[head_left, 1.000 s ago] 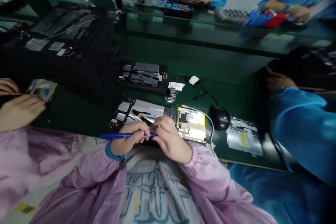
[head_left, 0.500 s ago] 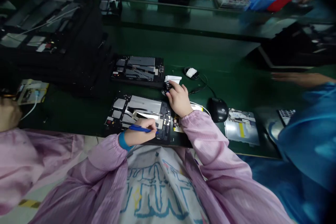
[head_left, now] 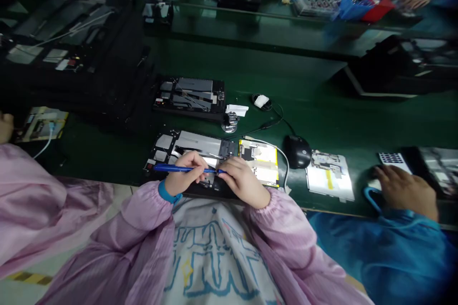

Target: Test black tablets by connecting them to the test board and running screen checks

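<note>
My left hand point(head_left: 186, 171) is closed around a blue pen point(head_left: 171, 167), which lies nearly level across it. At the pen's right end, the fingertips of my right hand point(head_left: 241, 178) are pinched together on it. Both hands are above an opened black tablet-like device point(head_left: 200, 142) with grey inner parts, some of them covered by my fingers. Behind my right hand a silver tally counter point(head_left: 231, 121) stands on the table. Right of that device lies a yellow-edged panel point(head_left: 261, 155), close to my right hand.
Another opened device point(head_left: 189, 96) lies behind, near a white paper piece point(head_left: 237, 110). A black mouse point(head_left: 296, 151) and a metal panel point(head_left: 329, 175) are to the right. Tall stacks of devices point(head_left: 75, 62) rise at left. A co-worker's hand point(head_left: 408, 190) works at far right.
My right hand has left the tally counter and come down toward me onto the pen's right end. My left hand has turned the pen more level. The co-worker's arm at right has moved nearer.
</note>
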### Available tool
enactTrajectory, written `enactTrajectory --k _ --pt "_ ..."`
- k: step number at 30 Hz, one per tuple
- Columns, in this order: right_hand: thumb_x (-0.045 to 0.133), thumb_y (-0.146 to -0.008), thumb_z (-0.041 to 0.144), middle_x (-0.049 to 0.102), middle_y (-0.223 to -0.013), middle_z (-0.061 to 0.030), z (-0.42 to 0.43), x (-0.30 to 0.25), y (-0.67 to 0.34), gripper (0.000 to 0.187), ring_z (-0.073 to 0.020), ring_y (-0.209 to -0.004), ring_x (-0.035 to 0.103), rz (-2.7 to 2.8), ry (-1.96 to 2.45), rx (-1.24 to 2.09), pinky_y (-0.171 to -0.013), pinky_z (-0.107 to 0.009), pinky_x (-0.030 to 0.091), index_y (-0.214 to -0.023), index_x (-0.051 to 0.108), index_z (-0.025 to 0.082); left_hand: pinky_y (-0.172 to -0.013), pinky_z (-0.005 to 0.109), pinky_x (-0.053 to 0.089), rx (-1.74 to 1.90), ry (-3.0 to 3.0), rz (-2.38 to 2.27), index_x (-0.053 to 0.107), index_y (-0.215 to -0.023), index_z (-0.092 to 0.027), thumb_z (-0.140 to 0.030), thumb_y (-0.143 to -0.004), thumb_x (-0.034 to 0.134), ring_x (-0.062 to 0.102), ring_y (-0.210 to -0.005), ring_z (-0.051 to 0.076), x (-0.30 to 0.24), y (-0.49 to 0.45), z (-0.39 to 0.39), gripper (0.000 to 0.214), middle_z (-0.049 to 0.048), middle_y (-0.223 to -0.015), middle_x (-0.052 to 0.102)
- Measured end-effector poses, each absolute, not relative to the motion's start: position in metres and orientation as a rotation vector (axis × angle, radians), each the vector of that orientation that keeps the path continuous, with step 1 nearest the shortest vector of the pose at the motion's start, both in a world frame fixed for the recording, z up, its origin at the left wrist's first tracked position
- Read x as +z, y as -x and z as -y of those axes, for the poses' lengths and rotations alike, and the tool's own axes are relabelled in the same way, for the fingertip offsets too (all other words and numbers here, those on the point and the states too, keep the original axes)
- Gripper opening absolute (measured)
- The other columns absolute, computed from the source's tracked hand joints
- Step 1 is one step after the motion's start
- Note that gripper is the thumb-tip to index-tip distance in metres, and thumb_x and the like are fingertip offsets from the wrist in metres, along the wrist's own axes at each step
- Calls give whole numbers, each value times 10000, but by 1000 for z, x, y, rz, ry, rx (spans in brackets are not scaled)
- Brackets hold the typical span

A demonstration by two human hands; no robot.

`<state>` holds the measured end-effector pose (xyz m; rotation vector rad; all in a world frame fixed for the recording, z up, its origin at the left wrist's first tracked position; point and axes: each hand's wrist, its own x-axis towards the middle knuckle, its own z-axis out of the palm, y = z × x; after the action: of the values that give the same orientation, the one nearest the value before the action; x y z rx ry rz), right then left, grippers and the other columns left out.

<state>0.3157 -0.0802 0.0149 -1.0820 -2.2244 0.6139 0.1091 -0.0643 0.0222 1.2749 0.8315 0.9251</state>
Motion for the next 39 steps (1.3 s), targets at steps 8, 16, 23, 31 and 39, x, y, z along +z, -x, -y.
enactTrajectory --k 8,16,23,31,39 --pt "393 -985 339 655 -785 -66 84 15 -305 293 -200 -774 550 2229 991 565 -786 -383 454 -865 617 194 -462 186 473 852 -1354 -728 505 -724 -151 -324 -831 641 597 -544 90 27 -112 69 244 30 -715 633" --pt "394 -982 369 643 -795 -74 86 18 -302 310 -202 -775 547 2281 1044 531 -740 -353 446 -836 605 196 -410 165 413 953 -1291 -827 465 -675 -161 -347 -804 661 542 -481 68 26 -108 67 299 0 -657 601" --pt "340 -995 379 608 -752 -61 88 24 -301 359 -195 -747 528 2276 1023 592 -719 -342 442 -803 580 193 -412 169 415 961 -1344 -756 450 -665 -166 -362 -827 635 540 -480 68 25 -106 67 314 9 -670 606" --pt "339 -993 400 619 -745 -65 89 28 -300 386 -197 -736 536 2314 1019 574 -708 -348 426 -784 586 190 -474 185 448 857 -1500 -663 484 -704 -159 -276 -851 608 560 -532 78 29 -108 67 226 10 -700 585" --pt "365 -954 528 570 -1263 -167 100 16 -309 492 -312 -1215 476 1987 1497 436 -1039 -555 332 -1219 568 166 -748 329 550 1050 -1538 -1070 614 -796 -163 -344 -839 612 685 -827 211 33 -70 66 187 76 -798 697"
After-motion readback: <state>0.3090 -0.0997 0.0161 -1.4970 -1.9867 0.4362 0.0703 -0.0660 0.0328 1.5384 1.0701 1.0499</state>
